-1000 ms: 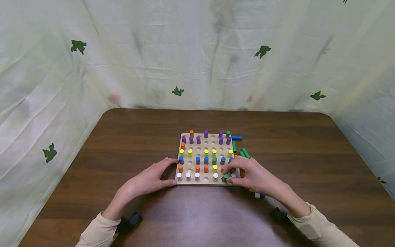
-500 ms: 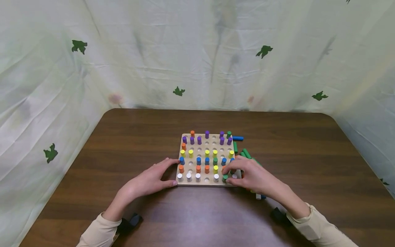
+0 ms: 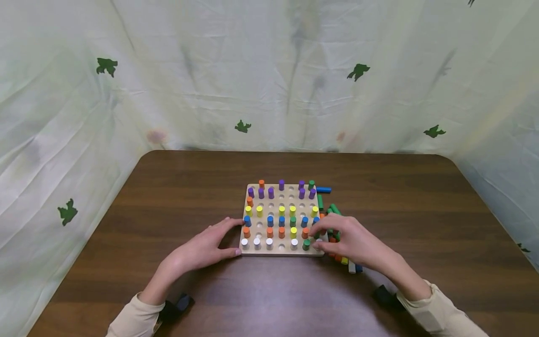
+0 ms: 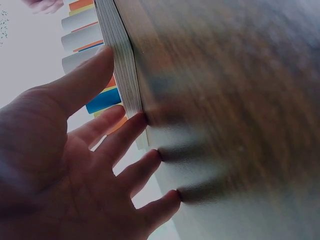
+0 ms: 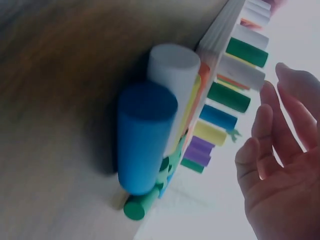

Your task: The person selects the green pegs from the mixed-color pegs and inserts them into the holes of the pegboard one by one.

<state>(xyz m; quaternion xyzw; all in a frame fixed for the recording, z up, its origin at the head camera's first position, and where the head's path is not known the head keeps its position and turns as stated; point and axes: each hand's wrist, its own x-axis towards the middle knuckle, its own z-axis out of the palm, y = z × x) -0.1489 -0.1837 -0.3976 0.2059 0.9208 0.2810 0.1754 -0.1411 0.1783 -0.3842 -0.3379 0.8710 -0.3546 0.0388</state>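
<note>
A wooden pegboard [image 3: 281,253] lies flat on the table, with upright coloured pegs in many of its holes. My left hand [image 3: 201,246] rests against its left side, thumb at the front corner and fingers spread; the left wrist view has fingertips [image 4: 170,199] on the tabletop. Over the front right corner is my right hand [image 3: 351,239], fingers loosely bent, with nothing between them in the right wrist view. Just left of its fingertips stands a green peg [image 3: 306,245] in the front row, between white pegs [image 3: 294,244] [image 5: 242,72].
Loose pegs lie along the board's right side: a blue peg [image 3: 323,190] at the far corner, green pegs [image 3: 334,208], and a white peg [image 3: 352,267] beside a blue peg [image 5: 145,140] nearer the front. A pale curtain [image 3: 269,70] hangs behind the table [image 3: 189,187].
My right hand has let go of the green peg and drawn slightly right, leaving the peg upright in the front row. My left hand has stayed at the board's left edge.
</note>
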